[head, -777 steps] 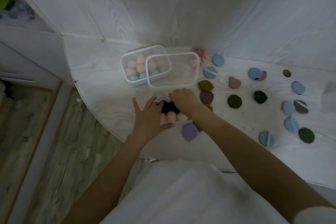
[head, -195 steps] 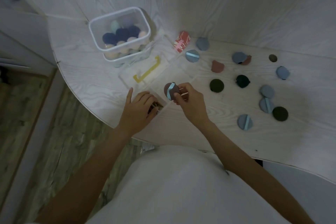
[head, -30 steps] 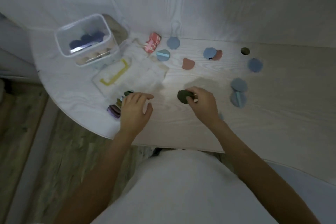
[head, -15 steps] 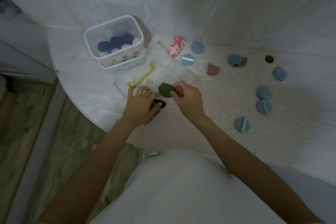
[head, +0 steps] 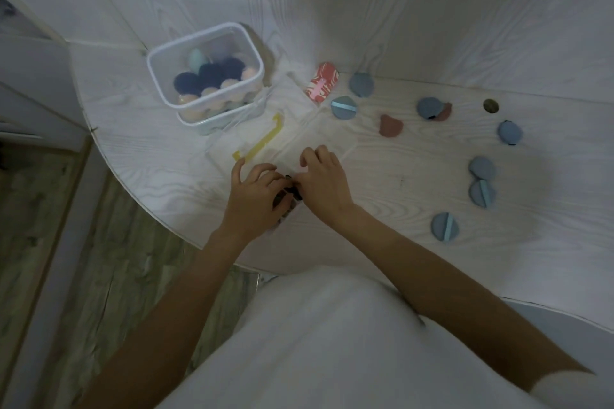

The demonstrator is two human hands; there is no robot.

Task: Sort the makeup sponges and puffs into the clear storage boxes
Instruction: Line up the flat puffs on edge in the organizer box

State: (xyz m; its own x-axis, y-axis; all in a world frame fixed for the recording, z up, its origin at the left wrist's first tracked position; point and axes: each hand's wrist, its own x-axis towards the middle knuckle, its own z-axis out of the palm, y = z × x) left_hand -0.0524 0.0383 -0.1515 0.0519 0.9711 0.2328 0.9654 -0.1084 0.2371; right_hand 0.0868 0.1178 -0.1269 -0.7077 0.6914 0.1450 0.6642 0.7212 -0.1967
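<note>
Both hands meet at table edge over a low clear box (head: 285, 209); left hand (head: 255, 199) curled around dark puffs (head: 288, 193), right hand (head: 320, 183) fingers bent on them, grip unclear. Risk: stack tips, puffs spill off edge; blue puffs (head: 445, 227) unsorted

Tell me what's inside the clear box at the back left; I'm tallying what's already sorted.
Through the clear box wall: dark blue sponges, peach ones and a pale teal one behind. Lower layers and the total count are hidden by those on top.
</note>
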